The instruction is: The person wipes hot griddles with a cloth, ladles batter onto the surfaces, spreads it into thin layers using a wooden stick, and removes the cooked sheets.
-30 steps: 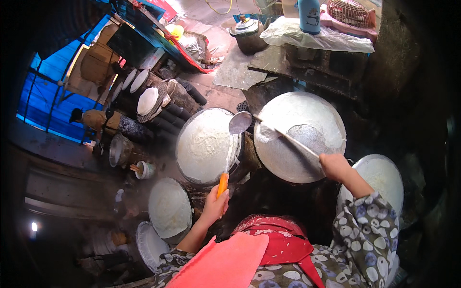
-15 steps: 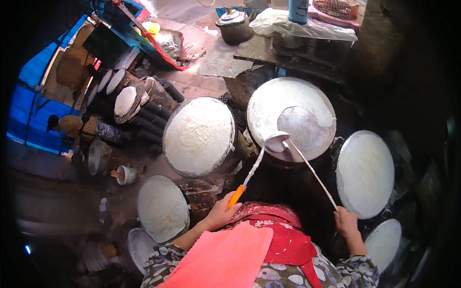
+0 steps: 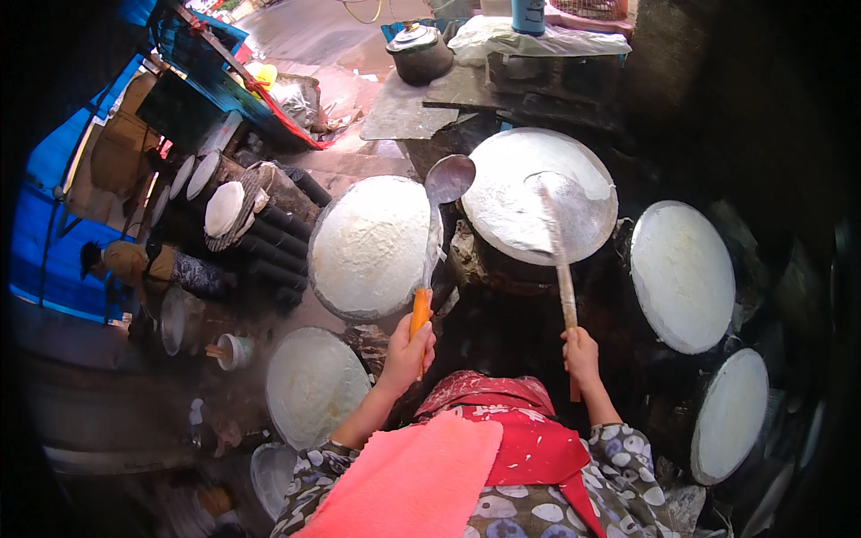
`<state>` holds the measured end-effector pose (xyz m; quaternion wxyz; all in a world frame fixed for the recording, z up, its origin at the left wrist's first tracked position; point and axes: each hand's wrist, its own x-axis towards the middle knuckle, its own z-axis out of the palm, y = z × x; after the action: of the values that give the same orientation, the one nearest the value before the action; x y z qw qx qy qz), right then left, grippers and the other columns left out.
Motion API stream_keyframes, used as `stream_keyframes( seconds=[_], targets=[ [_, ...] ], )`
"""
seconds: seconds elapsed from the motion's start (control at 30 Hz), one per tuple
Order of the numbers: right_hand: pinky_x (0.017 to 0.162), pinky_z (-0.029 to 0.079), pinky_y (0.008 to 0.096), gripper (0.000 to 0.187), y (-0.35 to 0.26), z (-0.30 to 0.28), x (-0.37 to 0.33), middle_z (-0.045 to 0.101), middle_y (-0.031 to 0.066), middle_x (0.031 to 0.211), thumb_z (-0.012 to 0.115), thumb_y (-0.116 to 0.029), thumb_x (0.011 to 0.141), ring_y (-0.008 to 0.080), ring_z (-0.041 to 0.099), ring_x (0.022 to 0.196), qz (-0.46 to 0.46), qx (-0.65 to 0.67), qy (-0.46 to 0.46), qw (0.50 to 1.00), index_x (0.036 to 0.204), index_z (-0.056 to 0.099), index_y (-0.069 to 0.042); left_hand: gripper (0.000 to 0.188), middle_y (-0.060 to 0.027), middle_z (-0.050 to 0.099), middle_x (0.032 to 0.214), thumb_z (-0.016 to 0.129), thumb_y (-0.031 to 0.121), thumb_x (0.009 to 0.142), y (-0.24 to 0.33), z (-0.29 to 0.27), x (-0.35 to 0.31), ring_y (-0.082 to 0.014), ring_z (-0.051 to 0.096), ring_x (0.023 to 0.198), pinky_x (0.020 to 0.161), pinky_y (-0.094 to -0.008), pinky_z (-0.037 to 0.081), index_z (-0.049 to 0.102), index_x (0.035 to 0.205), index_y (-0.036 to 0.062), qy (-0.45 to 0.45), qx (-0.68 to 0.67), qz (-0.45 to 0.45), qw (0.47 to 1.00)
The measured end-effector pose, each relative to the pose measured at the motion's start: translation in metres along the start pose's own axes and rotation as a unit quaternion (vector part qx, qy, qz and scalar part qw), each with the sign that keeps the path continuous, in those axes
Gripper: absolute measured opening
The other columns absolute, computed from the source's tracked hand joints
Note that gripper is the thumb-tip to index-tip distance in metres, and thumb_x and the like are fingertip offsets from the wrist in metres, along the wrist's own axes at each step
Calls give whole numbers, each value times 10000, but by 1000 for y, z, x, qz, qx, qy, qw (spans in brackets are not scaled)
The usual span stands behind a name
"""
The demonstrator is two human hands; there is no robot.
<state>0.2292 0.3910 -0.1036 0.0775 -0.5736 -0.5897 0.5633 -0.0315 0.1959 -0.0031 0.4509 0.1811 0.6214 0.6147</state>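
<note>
My left hand (image 3: 408,354) is closed round the orange handle of a long metal ladle (image 3: 450,179). The ladle's bowl is raised between two round pans, smeared with white batter. My right hand (image 3: 581,357) grips a long wooden stick (image 3: 566,287), its far end reaching down onto the middle of the far pan (image 3: 498,170). White batter covers much of that pan, with a thinner greyish patch round the stick. Motion blurs the stick's upper part, so the shape of its tip is unclear. Left of it lies another round pan covered in white batter (image 3: 372,242).
More batter-covered pans stand at the right (image 3: 683,278), lower right (image 3: 731,417) and lower left (image 3: 316,390). A dark lidded pot (image 3: 421,61) sits at the back. On the left are black cylinders (image 3: 269,242), a small white bucket (image 3: 237,352) and another person (image 3: 134,260) bending over.
The ladle has left the far pan and swung up and left. My right hand has moved left and forward, and its stick now points onto the pan. More of that pan is white.
</note>
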Motion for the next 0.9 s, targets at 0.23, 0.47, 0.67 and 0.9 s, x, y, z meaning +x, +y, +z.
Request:
stream_keyframes(
  seconds=[0.23,0.47,0.67,0.9],
  targets=[
    [691,472,517,295,7,29,-8,639,232,822,445,-289,959,436,614,799,-201,-164,48,965,898,611,-53,284,-18,515,757,475,218,1002,4,16,4,-75,486,503,438,-205,393,450,1220,38,-49,-37,3,998],
    [584,482,414,257,47,-12,13,596,173,658,448,-242,964,351,607,613,-282,-158,114,939,875,590,-47,313,-28,519,803,461,230,1007,6,21,6,-93,496,541,494,-213,414,449,1252,36,-41,-13,4,999],
    [682,466,516,348,64,-59,43,632,229,780,436,-327,956,430,616,773,-98,-78,133,983,856,613,-45,362,-32,502,771,446,281,1013,20,42,10,-95,474,509,460,-224,401,430,1290,48,-60,-38,-11,997],
    [686,463,533,334,51,-60,18,640,224,786,449,-325,955,433,616,785,-205,-204,57,955,834,592,-49,397,-37,486,742,412,356,1019,27,50,17,-90,441,474,427,-228,382,433,1275,53,-72,-117,-60,989]
  ],
)
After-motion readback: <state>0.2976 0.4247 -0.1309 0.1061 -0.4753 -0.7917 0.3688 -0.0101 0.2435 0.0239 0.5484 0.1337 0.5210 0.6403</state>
